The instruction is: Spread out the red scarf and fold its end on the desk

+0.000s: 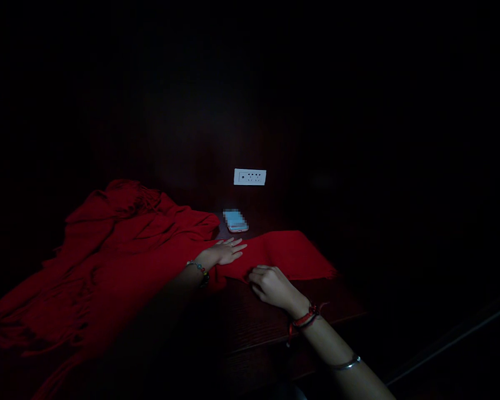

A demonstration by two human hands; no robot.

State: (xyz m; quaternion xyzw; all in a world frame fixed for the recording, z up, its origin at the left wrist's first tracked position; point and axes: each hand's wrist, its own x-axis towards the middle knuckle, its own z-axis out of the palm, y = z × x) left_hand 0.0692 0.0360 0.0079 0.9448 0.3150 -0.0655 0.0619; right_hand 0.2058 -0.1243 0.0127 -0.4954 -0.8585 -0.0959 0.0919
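Note:
A large red fringed scarf (150, 250) spreads over a dark wooden tabletop, bunched in folds on the left and laid flat on the right. My left hand (225, 253) rests flat on it with the fingers spread, a beaded bracelet on the wrist. To the right, my right hand (273, 286) is at the scarf's near edge with its fingers curled and pressed together. The fingertips seem to pinch the cloth's edge, though they are partly hidden. A red cord bracelet and a silver bangle circle that arm.
A phone (235, 220), its screen blurred out, lies just behind the scarf. On the dark back wall is a white socket plate (250, 177). The wooden table (258, 322) ends at a front edge below my hands. Most surroundings are lost in darkness.

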